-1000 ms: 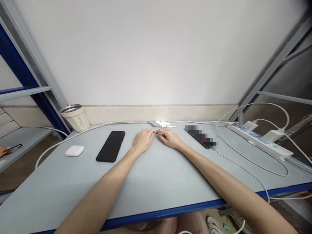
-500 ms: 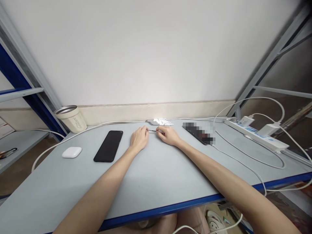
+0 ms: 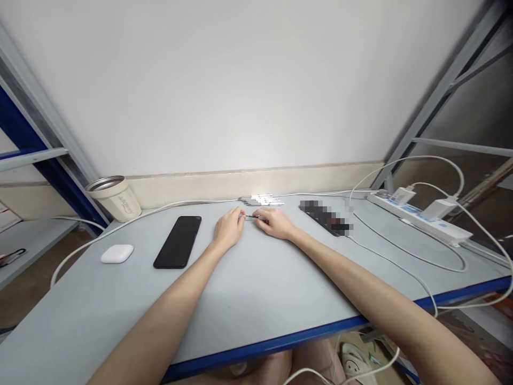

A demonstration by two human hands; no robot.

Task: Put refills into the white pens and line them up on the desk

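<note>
Between my two hands runs a thin dark pen refill (image 3: 251,216), its ends hidden in my fingers. My left hand (image 3: 230,229) pinches the left end, resting low over the desk. At the right end, the fingers of my right hand (image 3: 276,223) are curled round it, and the fingertips of both hands are close together. Whether a pen barrel is inside either hand, I cannot tell. Just behind the hands, several white and grey pens (image 3: 261,200) lie side by side near the wall.
On the grey desk (image 3: 240,299), a black phone (image 3: 178,241), a white earbud case (image 3: 117,254) and a cream cup (image 3: 116,199) stand at left. To the right lie a pixelated phone (image 3: 325,218), a white power strip (image 3: 420,220) with chargers, and looping white cables (image 3: 395,255).
My fingertips have come slightly closer together, and less of the refill shows between them. The whole view has shifted a little.
</note>
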